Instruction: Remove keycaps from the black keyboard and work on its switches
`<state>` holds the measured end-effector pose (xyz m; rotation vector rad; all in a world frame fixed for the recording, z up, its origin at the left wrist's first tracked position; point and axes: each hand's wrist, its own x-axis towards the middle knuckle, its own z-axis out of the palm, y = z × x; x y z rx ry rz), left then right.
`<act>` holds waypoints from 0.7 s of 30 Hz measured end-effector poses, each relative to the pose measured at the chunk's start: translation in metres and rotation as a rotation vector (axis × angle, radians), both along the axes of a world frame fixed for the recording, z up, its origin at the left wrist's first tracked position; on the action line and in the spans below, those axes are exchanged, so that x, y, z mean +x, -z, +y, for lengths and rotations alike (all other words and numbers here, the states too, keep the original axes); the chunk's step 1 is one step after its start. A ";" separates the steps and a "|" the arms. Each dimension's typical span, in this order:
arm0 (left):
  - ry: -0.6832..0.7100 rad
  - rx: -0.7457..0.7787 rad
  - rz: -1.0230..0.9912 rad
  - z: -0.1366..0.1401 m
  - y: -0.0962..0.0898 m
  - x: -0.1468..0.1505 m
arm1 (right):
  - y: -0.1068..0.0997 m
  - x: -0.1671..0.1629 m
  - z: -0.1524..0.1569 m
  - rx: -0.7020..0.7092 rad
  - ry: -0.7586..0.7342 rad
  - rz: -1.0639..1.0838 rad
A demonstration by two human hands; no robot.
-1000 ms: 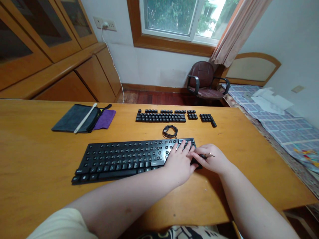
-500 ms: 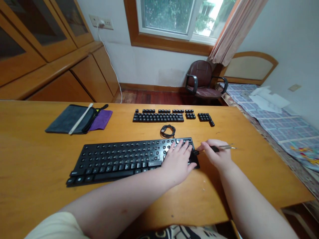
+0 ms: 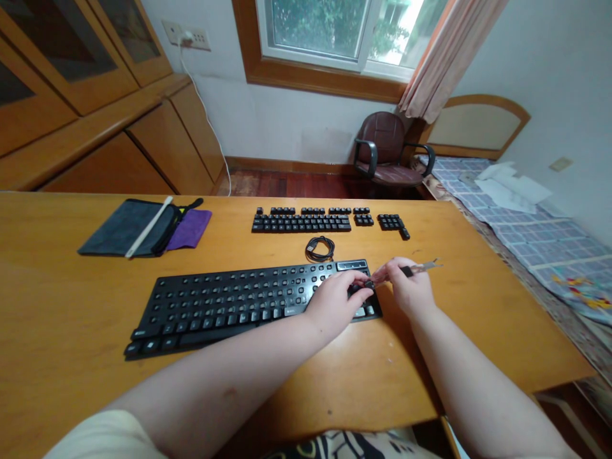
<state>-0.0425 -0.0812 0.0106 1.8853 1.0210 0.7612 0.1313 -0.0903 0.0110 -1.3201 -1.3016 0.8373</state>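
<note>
A black keyboard lies on the wooden desk, with most of its keycaps off and the bottom rows of caps still on. Over its right end, my left hand is closed in a pinch on a small black keycap. Beside it, just past the keyboard's right edge, my right hand grips a keycap puller with a dark middle and metal prongs pointing right. The puller's other end meets the keycap at my left fingertips. My fingers partly hide this contact.
Removed keycaps stand in ordered groups behind the keyboard. A coiled USB cable lies between. At left are a grey pouch, a white brush-like stick and a purple cloth. The desk's right edge borders a bed.
My left hand has gone from lying spread on the keyboard's right end to pinching the keycap at the puller. My right hand has shifted slightly up and left, bringing the puller over the keyboard's edge.
</note>
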 end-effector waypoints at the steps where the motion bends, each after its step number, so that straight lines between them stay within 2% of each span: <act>1: 0.001 -0.026 -0.024 0.000 0.001 0.000 | 0.001 -0.001 0.001 -0.027 -0.004 0.033; 4: -0.003 -0.073 -0.062 0.000 0.003 0.001 | 0.003 -0.001 0.002 -0.077 -0.023 0.060; 8: -0.034 -0.058 -0.043 -0.001 0.004 0.002 | 0.005 -0.002 0.001 -0.048 -0.048 0.050; 15: -0.011 -0.032 -0.037 -0.001 0.006 0.002 | 0.005 -0.003 -0.004 0.150 -0.120 0.016; 21: 0.014 -0.057 -0.015 -0.001 0.007 0.002 | 0.000 -0.001 -0.007 0.270 -0.217 -0.145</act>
